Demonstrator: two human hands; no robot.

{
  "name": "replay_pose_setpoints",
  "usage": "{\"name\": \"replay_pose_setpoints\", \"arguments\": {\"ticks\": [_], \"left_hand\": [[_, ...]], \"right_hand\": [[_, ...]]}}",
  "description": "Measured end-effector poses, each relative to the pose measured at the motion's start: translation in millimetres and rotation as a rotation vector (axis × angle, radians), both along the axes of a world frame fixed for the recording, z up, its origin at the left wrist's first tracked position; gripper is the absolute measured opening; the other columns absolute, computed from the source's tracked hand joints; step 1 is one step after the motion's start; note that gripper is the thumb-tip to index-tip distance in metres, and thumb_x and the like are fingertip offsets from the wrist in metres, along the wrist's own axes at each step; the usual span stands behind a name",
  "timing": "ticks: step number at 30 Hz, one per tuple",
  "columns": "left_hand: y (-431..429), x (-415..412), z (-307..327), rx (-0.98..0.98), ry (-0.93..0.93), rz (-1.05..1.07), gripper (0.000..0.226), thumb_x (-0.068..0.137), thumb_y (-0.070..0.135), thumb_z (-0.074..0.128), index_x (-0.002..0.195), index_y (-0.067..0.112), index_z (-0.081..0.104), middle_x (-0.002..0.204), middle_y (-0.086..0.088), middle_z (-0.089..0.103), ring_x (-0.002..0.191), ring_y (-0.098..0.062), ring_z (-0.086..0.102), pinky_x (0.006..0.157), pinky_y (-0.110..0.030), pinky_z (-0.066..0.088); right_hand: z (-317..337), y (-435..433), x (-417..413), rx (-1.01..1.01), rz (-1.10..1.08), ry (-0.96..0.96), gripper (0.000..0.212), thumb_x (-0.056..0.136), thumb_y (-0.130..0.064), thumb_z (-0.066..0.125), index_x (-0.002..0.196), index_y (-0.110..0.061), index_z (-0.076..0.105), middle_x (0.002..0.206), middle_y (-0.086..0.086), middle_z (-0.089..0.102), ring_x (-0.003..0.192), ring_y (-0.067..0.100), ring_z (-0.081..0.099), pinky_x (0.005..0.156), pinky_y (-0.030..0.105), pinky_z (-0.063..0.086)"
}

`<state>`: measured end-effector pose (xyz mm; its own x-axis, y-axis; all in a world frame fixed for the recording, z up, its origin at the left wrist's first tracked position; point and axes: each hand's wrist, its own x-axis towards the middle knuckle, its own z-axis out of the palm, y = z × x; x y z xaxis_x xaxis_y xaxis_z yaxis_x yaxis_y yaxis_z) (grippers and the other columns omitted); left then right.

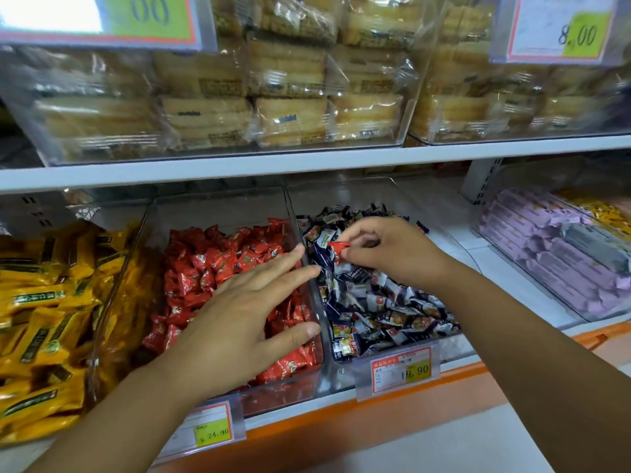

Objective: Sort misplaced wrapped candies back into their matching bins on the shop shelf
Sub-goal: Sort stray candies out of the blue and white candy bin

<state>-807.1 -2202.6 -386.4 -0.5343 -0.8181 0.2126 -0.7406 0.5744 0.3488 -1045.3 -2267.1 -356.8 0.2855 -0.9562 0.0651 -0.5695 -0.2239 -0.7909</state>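
right hand [392, 254] pinching red candy [338, 246] (seemingly), left hand [246, 315] flat

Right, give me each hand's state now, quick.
Left hand: open, fingers spread over the red candies bin.
Right hand: pinching a red candy over the dark-blue candies.

Right hand [386, 257]: is pinching a small red wrapped candy [339, 245] between thumb and fingertips, over the heap of dark blue and white wrapped candies [375, 308].
Left hand [246, 302]: is stretching flat, fingers straight and spread, above the pile of red wrapped candies [218, 264]; its fingertips are reaching the wall between the two bins.
Clear plastic bin on the left [218, 213]: is holding the red pile.
Clear plastic bin on the right [345, 196]: is holding the blue heap.
Neighbours: yellow foil packets [41, 302] are lying leftward, lilac wrapped packs [546, 268] rightward.
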Motion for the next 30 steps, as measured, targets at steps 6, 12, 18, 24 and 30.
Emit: {"name": "replay_pose_setpoints", "arguments": {"ticks": [6, 12, 18, 24, 30], "left_hand": [[3, 0, 3, 0.003, 0.023, -0.004, 0.069, 0.079, 0.08, 0.026, 0.143, 0.06, 0.009, 0.146, 0.046, -0.014, 0.139, 0.015, -0.005, 0.111, -0.019, 0.002], [2, 5, 2, -0.007, 0.029, -0.012, 0.068, 0.079, 0.081, 0.025, 0.142, 0.062, 0.01, 0.147, 0.046, -0.01, 0.141, 0.013, 0.0, 0.109, -0.018, 0.003], [-3, 2, 4, -0.017, 0.048, 0.005, 0.067, 0.075, 0.084, 0.02, 0.139, 0.064, 0.014, 0.145, 0.048, -0.003, 0.136, 0.02, -0.001, 0.1, -0.006, -0.005], [0, 2, 3, 0.015, 0.064, -0.005, 0.068, 0.075, 0.084, 0.022, 0.14, 0.063, 0.015, 0.145, 0.049, -0.006, 0.136, 0.02, 0.0, 0.109, -0.017, 0.007], [-1, 0, 2, 0.023, 0.082, 0.001, 0.067, 0.075, 0.083, 0.025, 0.139, 0.062, 0.018, 0.146, 0.047, -0.002, 0.134, 0.022, 0.003, 0.108, -0.018, 0.012]], "right_hand": [[12, 5, 35, -0.067, -0.026, -0.203, 0.025, 0.092, -0.024, 0.064, 0.116, -0.03, 0.064, 0.1, -0.015, 0.069, 0.087, -0.011, 0.061, 0.071, 0.002, 0.043], [27, 15, 21, 0.039, -0.018, 0.386, 0.025, 0.096, -0.027, 0.058, 0.119, -0.032, 0.063, 0.115, -0.009, 0.066, 0.097, 0.01, 0.064, 0.075, 0.019, 0.05], [0, 29, 17, 0.316, 0.129, 0.814, 0.089, 0.076, -0.049, 0.077, 0.147, -0.05, 0.023, 0.158, -0.005, 0.023, 0.137, 0.021, 0.036, 0.104, 0.031, 0.037], [-23, 18, 10, 0.298, 0.114, 0.688, 0.08, 0.067, -0.046, 0.084, 0.13, -0.053, 0.035, 0.148, -0.006, 0.021, 0.131, 0.029, 0.039, 0.098, 0.039, 0.043], [-31, 18, 10, 0.315, 0.074, 0.55, 0.076, 0.07, -0.037, 0.084, 0.132, -0.05, 0.04, 0.152, -0.006, 0.015, 0.133, 0.025, 0.038, 0.095, 0.031, 0.041]]}}
